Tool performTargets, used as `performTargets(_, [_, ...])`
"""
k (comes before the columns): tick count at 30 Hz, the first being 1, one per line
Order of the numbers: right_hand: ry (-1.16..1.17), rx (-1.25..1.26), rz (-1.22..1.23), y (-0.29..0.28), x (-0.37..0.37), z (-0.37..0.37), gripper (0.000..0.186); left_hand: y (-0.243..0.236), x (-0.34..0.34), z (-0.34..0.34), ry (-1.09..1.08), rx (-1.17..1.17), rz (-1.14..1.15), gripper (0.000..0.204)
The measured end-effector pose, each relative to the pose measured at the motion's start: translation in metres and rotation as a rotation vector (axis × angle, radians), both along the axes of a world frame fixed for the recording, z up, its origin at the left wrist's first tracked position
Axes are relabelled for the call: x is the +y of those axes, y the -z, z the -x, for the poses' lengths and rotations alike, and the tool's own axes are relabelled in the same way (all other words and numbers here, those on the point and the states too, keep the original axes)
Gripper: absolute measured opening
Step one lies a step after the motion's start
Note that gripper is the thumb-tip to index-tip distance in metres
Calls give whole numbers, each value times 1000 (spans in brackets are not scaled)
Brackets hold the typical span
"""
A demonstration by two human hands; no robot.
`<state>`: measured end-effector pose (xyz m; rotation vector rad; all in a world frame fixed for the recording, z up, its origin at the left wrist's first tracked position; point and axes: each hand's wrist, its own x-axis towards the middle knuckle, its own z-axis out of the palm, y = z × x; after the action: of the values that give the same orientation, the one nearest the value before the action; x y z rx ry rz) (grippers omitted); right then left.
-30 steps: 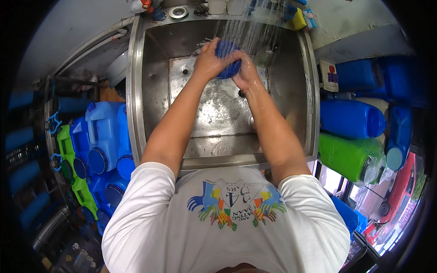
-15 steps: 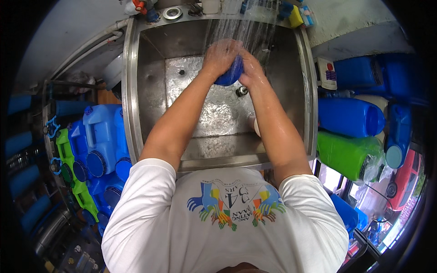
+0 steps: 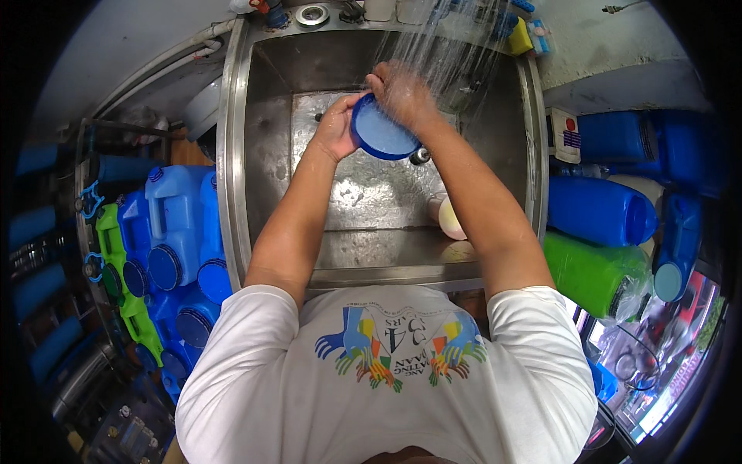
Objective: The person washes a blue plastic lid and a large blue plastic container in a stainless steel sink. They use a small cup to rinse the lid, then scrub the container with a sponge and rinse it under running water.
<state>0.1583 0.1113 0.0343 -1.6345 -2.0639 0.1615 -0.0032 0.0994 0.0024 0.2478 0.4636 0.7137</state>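
Lid (image 3: 384,133) looks light, stiff, prob. slippery; hold rim (image 3: 389,158), as L hand (image 3: 338,127) does (can't tell grip of R hand (image 3: 408,97)).

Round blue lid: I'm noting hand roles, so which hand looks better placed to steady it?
Probably the left hand: it holds the round blue lid by its left edge. The right hand is blurred at the upper edge, nearer the falling water.

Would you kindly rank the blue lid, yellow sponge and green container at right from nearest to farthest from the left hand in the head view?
1. Blue lid: held in the left hand.
2. Yellow sponge: far right corner of the sink.
3. Green container: right of the sink.
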Motion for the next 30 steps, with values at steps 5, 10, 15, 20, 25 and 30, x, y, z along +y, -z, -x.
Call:
performTargets(5, [-128, -72, -55, 17, 4, -27, 32, 5, 0, -4, 81, -5, -116, 55])
performTargets(10, [193, 378, 622, 12, -14, -60, 42, 16, 5, -4, -92, 154, -242, 50])
performTargets(15, [175, 1220, 934, 12, -58, -60, 39, 17, 17, -3, -195, 303, -234, 41])
performTargets(20, [416, 1461, 728, 27, -72, -50, 33, 13, 17, -9, -224, 655, -286, 58])
performTargets(25, [498, 1421, 637, 36, -59, -47, 36, 22, 6, -16, -136, 818, -457, 78])
performTargets(30, [433, 984, 435, 31, -55, -38, 38, 26, 1, -36, -202, 1276, -788, 94])
